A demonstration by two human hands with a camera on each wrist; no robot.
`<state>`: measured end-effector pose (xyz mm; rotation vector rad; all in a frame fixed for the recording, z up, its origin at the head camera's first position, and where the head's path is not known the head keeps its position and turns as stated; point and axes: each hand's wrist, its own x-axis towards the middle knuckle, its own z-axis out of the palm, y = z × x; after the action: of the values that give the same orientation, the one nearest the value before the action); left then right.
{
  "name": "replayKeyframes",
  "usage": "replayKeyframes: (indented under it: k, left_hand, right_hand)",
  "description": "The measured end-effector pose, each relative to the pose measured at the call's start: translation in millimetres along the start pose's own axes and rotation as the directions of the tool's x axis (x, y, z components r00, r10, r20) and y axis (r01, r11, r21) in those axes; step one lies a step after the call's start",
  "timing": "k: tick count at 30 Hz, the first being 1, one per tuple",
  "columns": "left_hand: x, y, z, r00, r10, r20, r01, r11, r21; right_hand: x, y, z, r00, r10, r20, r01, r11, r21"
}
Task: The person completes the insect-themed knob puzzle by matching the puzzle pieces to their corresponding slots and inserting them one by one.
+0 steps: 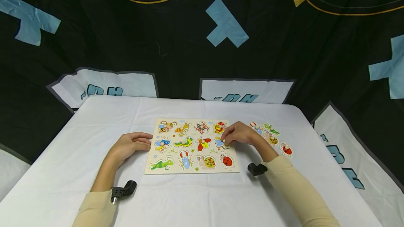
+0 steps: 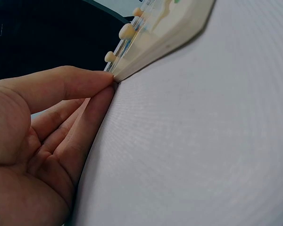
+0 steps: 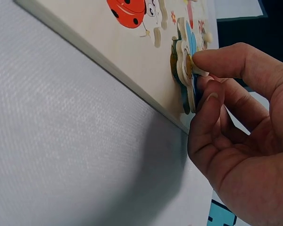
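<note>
A wooden peg puzzle board point(image 1: 192, 151) with insect pictures lies flat on the table. My right hand point(image 1: 240, 133) pinches the knob of a blue-winged insect puzzle piece point(image 3: 183, 70) with thumb and fingers. That piece stands slightly raised over its recess at the right end of the middle row. At the board's left edge rests my left hand point(image 1: 130, 146), its fairly straight thumb and fingertips touching the side. Knobbed pieces point(image 2: 127, 31) sit in the top and middle rows. The ladybird recess point(image 1: 227, 161) in the bottom row shows its picture without a piece.
Right of the board lie several loose pieces: a beetle point(image 1: 255, 127), a grasshopper point(image 1: 271, 129), a snail point(image 1: 271, 139) and a ladybird point(image 1: 286, 149). A white cloth point(image 1: 176, 199) covers the table. Behind it hangs a black curtain point(image 1: 157, 45).
</note>
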<state>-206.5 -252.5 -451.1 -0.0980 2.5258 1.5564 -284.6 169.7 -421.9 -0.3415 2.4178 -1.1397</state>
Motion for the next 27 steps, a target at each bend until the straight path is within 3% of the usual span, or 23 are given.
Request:
replayKeyframes:
  k: [27]
  left_hand:
    - [-0.8, 1.2, -0.3, 1.0, -0.003, 0.006, 0.003, 1.0, -0.022]
  right_hand:
    - [1.4, 1.2, 2.3, 1.0, 0.009, -0.012, -0.008, 1.0, 0.016]
